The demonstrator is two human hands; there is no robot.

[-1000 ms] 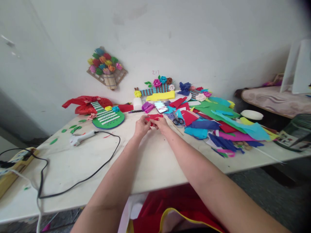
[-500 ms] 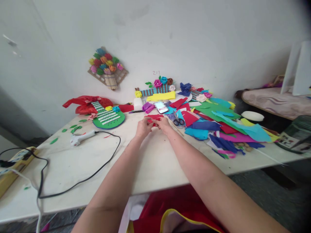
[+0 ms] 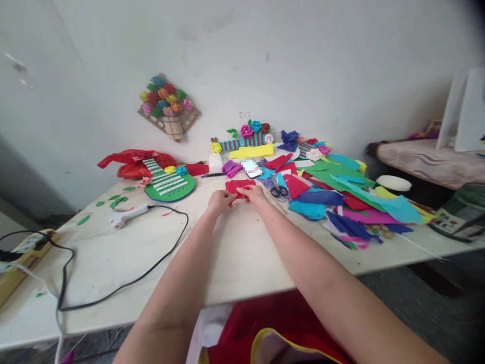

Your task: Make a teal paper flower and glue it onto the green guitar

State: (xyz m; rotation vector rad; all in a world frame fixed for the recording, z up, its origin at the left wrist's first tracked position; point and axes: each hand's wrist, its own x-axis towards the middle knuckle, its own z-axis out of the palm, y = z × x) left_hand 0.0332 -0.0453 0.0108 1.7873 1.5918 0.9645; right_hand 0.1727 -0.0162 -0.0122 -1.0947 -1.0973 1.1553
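A small piece of red paper [image 3: 235,185], seemingly crepe, lies between my two hands at the middle of the table. My left hand [image 3: 220,201] is closed in a pinch at its near left edge. From the right, my right hand [image 3: 253,194] grips the same piece, thumb and fingers pressed together on it. The fingertips hide the paper's near edge. Just beyond lies a phone [image 3: 251,168] with a lit screen, beside crumpled purple paper [image 3: 231,169]. Dark-handled scissors [image 3: 279,191] rest right of my right hand.
A glue gun [image 3: 128,215] with a black cord lies left, near a power strip [image 3: 28,263]. Behind it sits a green guitar-shaped craft [image 3: 170,186]. Coloured paper sheets [image 3: 341,174] cover the right side, with a white bowl [image 3: 394,182] and glass jar [image 3: 462,212] beyond.
My left hand has shifted slightly toward me and left. My fingers have moved down off the red paper's far part, so more of it shows.
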